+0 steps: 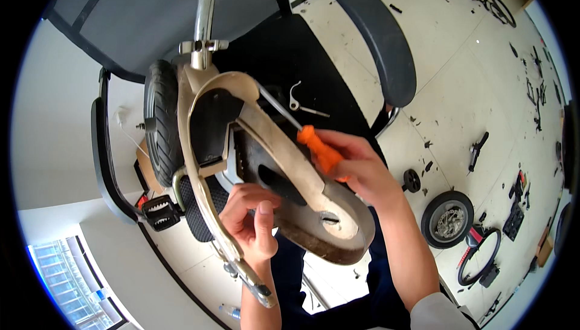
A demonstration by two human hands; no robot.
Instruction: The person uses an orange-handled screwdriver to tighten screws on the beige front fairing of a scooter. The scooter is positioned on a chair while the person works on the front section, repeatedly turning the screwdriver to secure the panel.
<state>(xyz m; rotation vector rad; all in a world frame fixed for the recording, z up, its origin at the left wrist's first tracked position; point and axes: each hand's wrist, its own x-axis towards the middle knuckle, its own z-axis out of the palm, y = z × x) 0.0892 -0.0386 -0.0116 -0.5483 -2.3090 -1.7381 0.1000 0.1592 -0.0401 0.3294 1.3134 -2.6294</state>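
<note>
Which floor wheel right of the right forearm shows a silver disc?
The thick black-tyred wheel; the small black wheel above it and the thin wheel below show none.

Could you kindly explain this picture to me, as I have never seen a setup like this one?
Of course. There is no robot here: these are a person's two bare hands. The single picture comes from a wide camera worn on the head, looking down, so straight edges bend near the rim. The right hand holds a screwdriver with an orange handle. The left hand is curled beside a worn, beige bike; I cannot tell whether it holds anything. Behind the bike is a black chair seat, with a small lever and its thin rod lying on it. A loose wheel and other parts lie on the floor.
</note>
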